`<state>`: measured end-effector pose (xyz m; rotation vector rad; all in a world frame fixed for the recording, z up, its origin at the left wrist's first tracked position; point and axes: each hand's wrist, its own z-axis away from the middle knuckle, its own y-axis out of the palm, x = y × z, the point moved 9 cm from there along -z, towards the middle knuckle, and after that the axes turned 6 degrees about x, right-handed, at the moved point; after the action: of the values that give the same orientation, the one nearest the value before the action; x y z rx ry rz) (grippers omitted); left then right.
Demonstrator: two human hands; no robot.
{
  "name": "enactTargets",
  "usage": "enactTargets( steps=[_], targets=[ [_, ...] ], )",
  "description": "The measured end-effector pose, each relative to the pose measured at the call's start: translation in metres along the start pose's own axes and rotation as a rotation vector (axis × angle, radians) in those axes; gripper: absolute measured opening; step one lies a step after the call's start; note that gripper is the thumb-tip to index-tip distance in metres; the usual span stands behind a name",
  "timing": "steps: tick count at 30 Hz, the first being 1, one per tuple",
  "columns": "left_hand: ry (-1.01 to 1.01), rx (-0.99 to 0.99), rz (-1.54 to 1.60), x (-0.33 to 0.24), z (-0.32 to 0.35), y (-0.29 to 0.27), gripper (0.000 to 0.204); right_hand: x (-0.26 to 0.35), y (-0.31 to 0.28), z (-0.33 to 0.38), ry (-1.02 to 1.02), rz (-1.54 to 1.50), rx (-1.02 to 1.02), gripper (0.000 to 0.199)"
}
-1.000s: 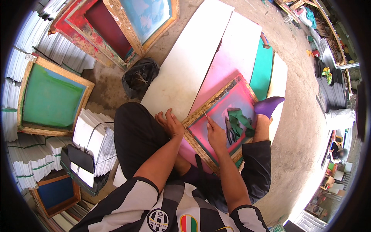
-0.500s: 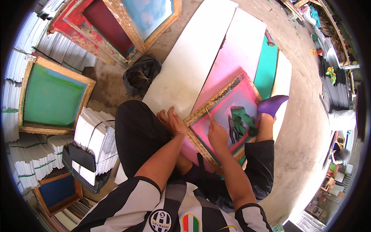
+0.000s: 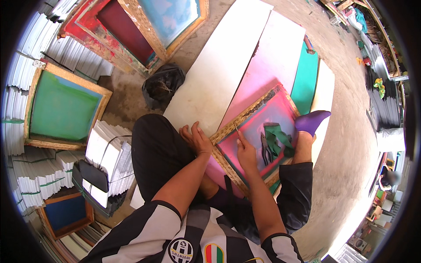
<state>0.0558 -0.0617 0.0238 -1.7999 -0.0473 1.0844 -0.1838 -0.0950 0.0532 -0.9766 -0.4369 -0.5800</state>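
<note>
A wooden-framed printing screen [image 3: 251, 117] with pink-stained mesh lies slanted on the boards before me. My right hand [image 3: 247, 153] is closed around a slim pointed tool [image 3: 237, 127], its exact kind too small to tell. The tool's tip meets the upper left bar of the frame near its inner edge. My left hand [image 3: 196, 139] lies beside the frame's left corner, fingers spread over the white board and nothing seen in them. On the mesh, right of my right hand, rest dark-handled pliers [image 3: 265, 150] and a crumpled green cloth strip [image 3: 278, 136].
My purple-socked foot [image 3: 312, 122] presses by the frame's right corner. Beneath are white [image 3: 221, 70], pink [image 3: 274, 52] and green [image 3: 305, 76] boards. A black plastic bag [image 3: 164, 85], a green screen [image 3: 65, 107] and tied paper stacks [image 3: 109, 153] stand left.
The view has shifted slightly, moving the scene a little to the right. My right hand keeps its grip on the pointed tool at the frame; my left hand stays put.
</note>
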Motion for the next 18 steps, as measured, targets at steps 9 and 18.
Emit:
enactTargets(
  steps=[9,18],
  targets=[
    [0.008,0.006,0.028,0.002,0.000,0.000,0.027,-0.020,-0.002,-0.019,-0.223,-0.286,-0.018,0.041],
    [0.005,0.000,0.020,0.000,0.002,0.000,0.027,-0.027,-0.002,0.003,0.118,-0.498,0.152,0.039]
  ],
)
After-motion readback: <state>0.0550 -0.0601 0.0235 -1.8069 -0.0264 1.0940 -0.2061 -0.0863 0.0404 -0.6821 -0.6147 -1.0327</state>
